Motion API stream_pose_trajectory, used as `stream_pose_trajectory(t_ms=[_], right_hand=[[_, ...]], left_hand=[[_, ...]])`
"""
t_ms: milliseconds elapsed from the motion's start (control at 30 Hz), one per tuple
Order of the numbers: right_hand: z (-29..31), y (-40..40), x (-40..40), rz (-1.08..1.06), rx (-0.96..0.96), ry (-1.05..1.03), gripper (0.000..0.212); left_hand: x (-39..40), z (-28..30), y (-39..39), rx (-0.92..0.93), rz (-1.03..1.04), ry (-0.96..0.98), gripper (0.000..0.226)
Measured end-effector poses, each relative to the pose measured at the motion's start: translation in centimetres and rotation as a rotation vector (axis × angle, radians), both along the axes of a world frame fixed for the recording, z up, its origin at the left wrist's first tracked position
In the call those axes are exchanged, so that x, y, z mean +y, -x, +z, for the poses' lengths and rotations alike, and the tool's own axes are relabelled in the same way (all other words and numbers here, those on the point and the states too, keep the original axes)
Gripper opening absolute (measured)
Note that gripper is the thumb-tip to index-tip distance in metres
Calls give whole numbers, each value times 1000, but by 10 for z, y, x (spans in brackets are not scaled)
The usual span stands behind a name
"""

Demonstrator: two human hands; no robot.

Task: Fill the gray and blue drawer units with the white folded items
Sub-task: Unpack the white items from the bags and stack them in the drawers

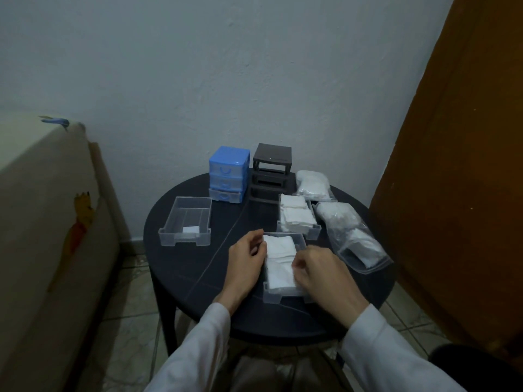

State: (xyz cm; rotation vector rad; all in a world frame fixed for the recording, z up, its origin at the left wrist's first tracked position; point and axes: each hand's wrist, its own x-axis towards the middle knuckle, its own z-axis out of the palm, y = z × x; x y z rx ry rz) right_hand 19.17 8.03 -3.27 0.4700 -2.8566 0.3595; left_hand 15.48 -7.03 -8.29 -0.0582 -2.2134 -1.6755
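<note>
1. Drawer nearest me (pixel 300 294), clear plastic, lies on the round dark table (pixel 192 267) with its long axis running away from me toward the gray drawer unit (pixel 270 172), handle end facing me.
2. It holds white folded items (pixel 278 261) laid in a row along that axis, filling it nearly end to end.
3. My left hand (pixel 247 257) rests at this drawer's left wall, fingers loosely curled, tips touching the edge of the stack; whether they pinch it I cannot tell.
4. My right hand (pixel 317 271) lies over the drawer's right side, fingers curled onto the white items; a firm grip is not clear.
5. Second drawer (pixel 314 230), just in front of the gray unit, is full of white folded items (pixel 297 216), same orientation.
6. Third drawer (pixel 172 219), left of the gray unit and in front of the blue drawer unit (pixel 227 174), holds one small white piece (pixel 191 230) at its near end.
7. Gray unit stands with all three slots vacant; the blue unit beside it has its drawers in.
8. Clear bags of white items (pixel 351 236) lie right of the gray unit.
</note>
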Motion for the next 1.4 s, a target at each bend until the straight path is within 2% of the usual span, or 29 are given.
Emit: stream_pose_trajectory(t_ms=[167, 267, 400, 500, 533, 633, 733, 867, 967, 1100, 1267, 1400], right_hand=[[0, -10, -1, 21, 86, -2, 23], [-1, -20, -8, 159, -21, -8, 36], [-8, -30, -14, 242, -127, -139, 53], [-7, -30, -15, 235, -168, -170, 86], [-7, -30, -15, 225, -185, -182, 89], [-10, -26, -17, 223, -209, -195, 58], [-11, -24, -14, 232, -229, -151, 53], [-8, -19, -1, 229, -281, 145, 46], [-4, -12, 18, 219, -244, 349, 34], [4, -7, 50, 133, -108, 378, 16], [10, -1, 95, -47, 113, 332, 17], [4, 6, 125, -165, 105, 296, 15]], left_hand=[[0, -1, 1, -1, 1, 5, 34], [-1, -1, 1, -6, -5, 8, 34], [0, -1, -1, -3, -14, 30, 34], [0, 0, -1, -3, -15, 29, 34], [0, 1, -1, -2, -16, 26, 34], [0, 2, -2, -3, -22, 32, 34], [0, 2, -3, -1, -18, 39, 33], [0, 5, -3, -12, -3, 73, 34], [1, 12, -1, -11, 29, 140, 37], [16, 32, -2, 87, 13, 203, 35], [61, 60, -1, 164, -231, 314, 31], [98, 76, 11, 147, -396, 504, 32]])
